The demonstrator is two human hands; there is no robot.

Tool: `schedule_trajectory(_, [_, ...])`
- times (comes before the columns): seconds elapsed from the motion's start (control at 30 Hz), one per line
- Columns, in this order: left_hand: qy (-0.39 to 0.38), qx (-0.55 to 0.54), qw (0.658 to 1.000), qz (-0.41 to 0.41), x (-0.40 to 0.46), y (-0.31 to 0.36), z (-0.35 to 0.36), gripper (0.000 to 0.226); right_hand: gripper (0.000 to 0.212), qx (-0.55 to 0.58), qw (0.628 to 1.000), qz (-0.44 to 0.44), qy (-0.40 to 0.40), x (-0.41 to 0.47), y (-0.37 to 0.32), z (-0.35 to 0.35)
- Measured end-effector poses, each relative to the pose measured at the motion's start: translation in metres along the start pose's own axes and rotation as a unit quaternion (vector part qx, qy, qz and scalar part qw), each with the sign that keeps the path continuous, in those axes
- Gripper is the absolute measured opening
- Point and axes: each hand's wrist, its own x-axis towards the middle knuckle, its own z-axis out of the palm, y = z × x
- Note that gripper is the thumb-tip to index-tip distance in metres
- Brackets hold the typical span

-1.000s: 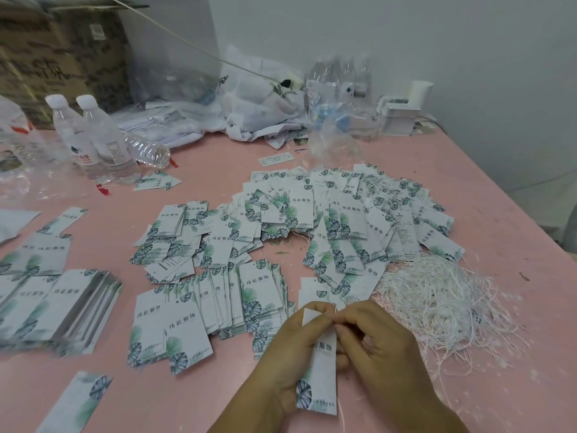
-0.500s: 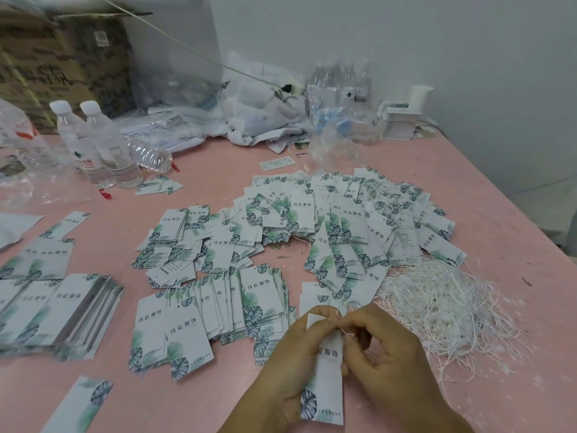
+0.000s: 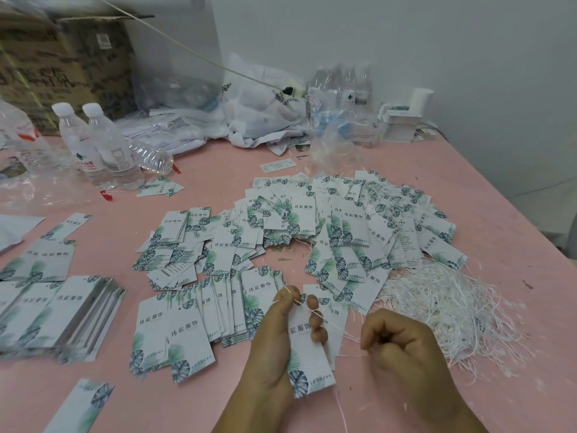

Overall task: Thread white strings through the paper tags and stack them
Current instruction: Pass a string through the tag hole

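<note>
Toward the table's (image 3: pixel 93 401) left edge your finished stack (image 3: pixel 62 310) leans; a nudge could fan it out. Near the front edge, your left hand (image 3: pixel 274 345) grips the tag (image 3: pixel 307 348), thumb and fingers curled round it. Your right hand (image 3: pixel 402 345), just beside it, is curled tight, seemingly pinching the white string (image 3: pixel 324 320). Jerk sideways and you could tear the hole or drag the string out. Toward the right edge, the loose strings (image 3: pixel 446 310) may snag.

Even, soft light; left edge smeared, wide-angle bending at the borders.
</note>
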Motion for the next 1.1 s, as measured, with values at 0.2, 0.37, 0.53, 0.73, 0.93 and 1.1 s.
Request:
schedule_trajectory(0.2, [0.008,0.000,1.000,0.015,0.000,0.001,-0.001,0.008,0.012,0.144,0.978,0.090,0.124,0.003,0.015,-0.008])
schedule_trajectory(0.37, [0.022,0.023,0.999,0.035,-0.001,0.000,-0.001,0.011,0.010,0.180,0.954,0.107,0.214,0.008,0.021,-0.016])
schedule_trajectory(0.53, [0.034,0.118,0.991,0.055,-0.001,-0.002,-0.006,0.024,0.016,0.015,0.961,0.108,0.256,0.006,0.019,-0.014])
schedule_trajectory(0.73, [-0.016,0.235,0.970,0.061,-0.006,-0.015,-0.006,0.022,0.021,-0.223,0.954,-0.071,0.189,-0.002,0.009,0.012])
schedule_trajectory(0.93, [-0.044,0.306,0.951,0.026,-0.010,-0.021,-0.002,0.012,0.027,-0.284,0.929,-0.198,0.133,0.004,0.015,0.024])
schedule_trajectory(1.1, [-0.042,0.270,0.962,-0.011,-0.011,-0.018,0.002,0.009,0.026,-0.291,0.927,-0.209,0.109,0.005,0.018,0.021])
